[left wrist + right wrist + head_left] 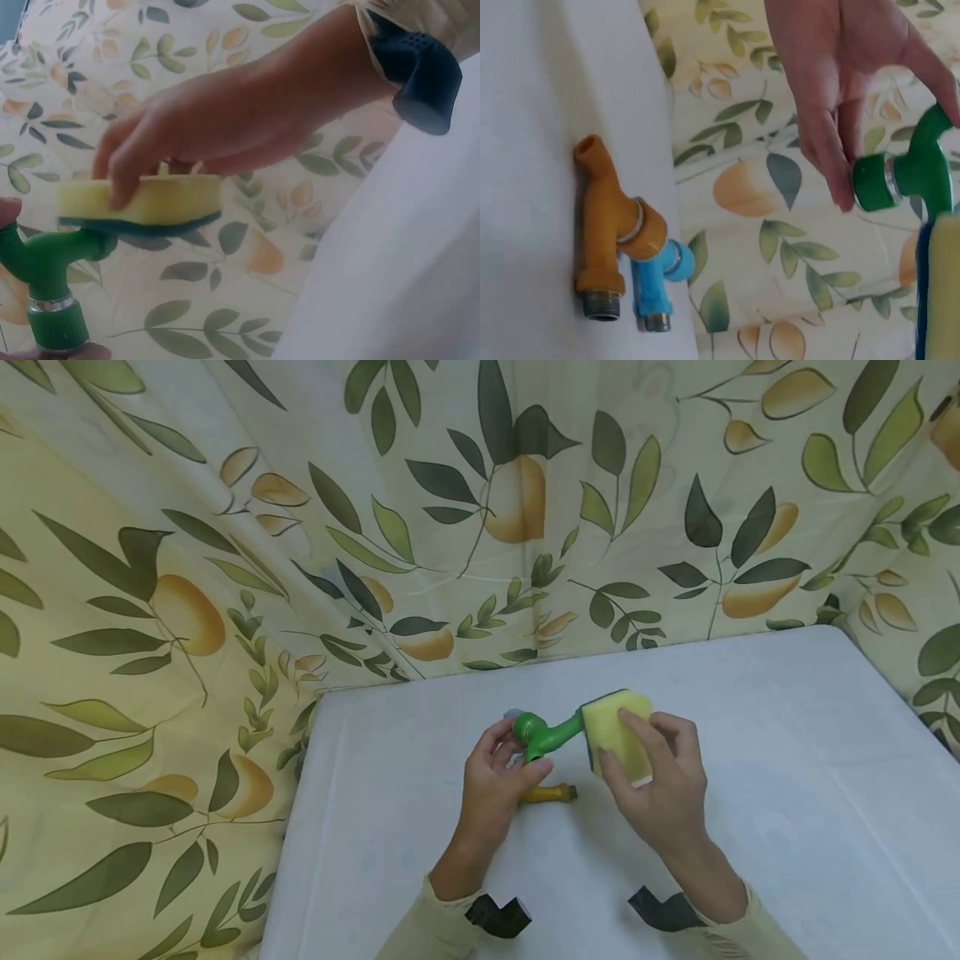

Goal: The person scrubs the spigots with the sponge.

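A green plastic tap (553, 737) with a silver ring is held up above the table by my left hand (491, 785). In the right wrist view, that hand's thumb is at one end of the tap (922, 169) and its fingertips are at the round knob. My right hand (667, 777) grips a yellow sponge (617, 745) between thumb and fingers. The sponge's dark green scouring side (142, 227) lies against the tap's threaded-end arm, whose tip it hides. An orange tap (604, 225) and a smaller blue tap (654, 289) lie on the table below.
A white-covered table (390, 827) spreads beneath both hands. Behind it and on both sides hangs a curtain (480, 568) printed with leaves and fruit. Each wrist wears a black band-mounted device (501, 917).
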The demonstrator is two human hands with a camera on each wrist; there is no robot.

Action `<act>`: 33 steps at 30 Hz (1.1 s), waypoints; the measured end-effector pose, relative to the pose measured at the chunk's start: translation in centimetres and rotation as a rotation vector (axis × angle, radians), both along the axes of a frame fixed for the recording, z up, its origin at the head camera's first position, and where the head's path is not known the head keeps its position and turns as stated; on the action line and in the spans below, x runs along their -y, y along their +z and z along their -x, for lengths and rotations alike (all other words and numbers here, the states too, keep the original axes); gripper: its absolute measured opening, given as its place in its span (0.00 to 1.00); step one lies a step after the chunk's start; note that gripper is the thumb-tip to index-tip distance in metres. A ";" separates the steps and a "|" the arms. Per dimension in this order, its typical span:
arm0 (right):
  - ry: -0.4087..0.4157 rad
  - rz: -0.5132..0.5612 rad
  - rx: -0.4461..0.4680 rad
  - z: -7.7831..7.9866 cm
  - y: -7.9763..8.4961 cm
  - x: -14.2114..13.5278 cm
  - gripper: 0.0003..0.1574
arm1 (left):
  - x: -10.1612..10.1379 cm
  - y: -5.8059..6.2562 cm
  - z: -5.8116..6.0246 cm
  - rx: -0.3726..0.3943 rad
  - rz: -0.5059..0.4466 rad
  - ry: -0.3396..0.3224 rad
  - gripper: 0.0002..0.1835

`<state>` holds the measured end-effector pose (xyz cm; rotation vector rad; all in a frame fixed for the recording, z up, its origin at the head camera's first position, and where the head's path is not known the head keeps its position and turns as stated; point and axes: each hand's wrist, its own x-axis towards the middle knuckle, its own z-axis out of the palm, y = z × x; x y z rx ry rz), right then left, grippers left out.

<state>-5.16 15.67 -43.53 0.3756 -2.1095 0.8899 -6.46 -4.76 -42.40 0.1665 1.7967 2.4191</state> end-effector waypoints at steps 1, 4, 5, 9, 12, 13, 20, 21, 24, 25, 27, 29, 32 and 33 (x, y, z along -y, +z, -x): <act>0.009 0.003 0.004 0.0 0.0 -0.1 0.33 | 0.0 0.0 0.0 -0.002 -0.002 -0.001 0.37; 0.029 -0.004 0.016 -0.2 0.0 -0.2 0.33 | 0.1 0.1 0.0 -0.021 -0.001 -0.010 0.39; 0.031 0.006 0.026 -0.2 0.1 -0.2 0.34 | 0.2 0.1 0.0 -0.038 0.003 -0.012 0.40; 0.038 0.019 0.047 -0.3 0.2 -0.4 0.35 | 0.5 0.0 0.2 -0.149 -0.010 -0.012 0.43; 0.066 0.022 0.045 -0.3 0.3 -0.6 0.35 | 0.7 -0.1 0.4 -0.247 -0.039 -0.002 0.44; 0.064 0.037 0.048 -0.2 0.3 -0.7 0.35 | 0.7 -0.1 0.4 -0.273 -0.048 0.000 0.44; 0.029 0.046 0.005 -0.3 0.2 -0.8 0.35 | 1.0 0.1 0.6 -0.377 -0.089 -0.026 0.44; 0.027 0.039 0.012 -0.3 0.2 -0.9 0.35 | 1.0 0.1 0.6 -0.395 -0.086 -0.027 0.45; 0.028 0.038 0.060 -0.4 0.4 -0.9 0.32 | 1.0 0.1 0.6 -0.449 -0.056 -0.028 0.46; 0.044 0.029 0.074 -0.5 0.4 -0.8 0.32 | 0.9 0.1 0.5 -0.466 -0.036 -0.036 0.47; 0.099 0.011 0.087 -0.6 0.5 -0.7 0.32 | 0.8 0.1 0.5 -0.494 -0.001 -0.058 0.47; 0.136 -0.012 0.108 -0.7 0.7 -0.7 0.32 | 0.6 0.1 0.4 -0.515 0.035 -0.089 0.48; 0.162 -0.008 0.121 -0.6 1.0 -0.7 0.32 | 0.5 0.1 0.3 -0.542 0.081 -0.144 0.52; 0.174 -0.001 0.120 -0.5 1.1 -0.8 0.32 | 0.4 0.1 0.2 -0.551 0.090 -0.162 0.54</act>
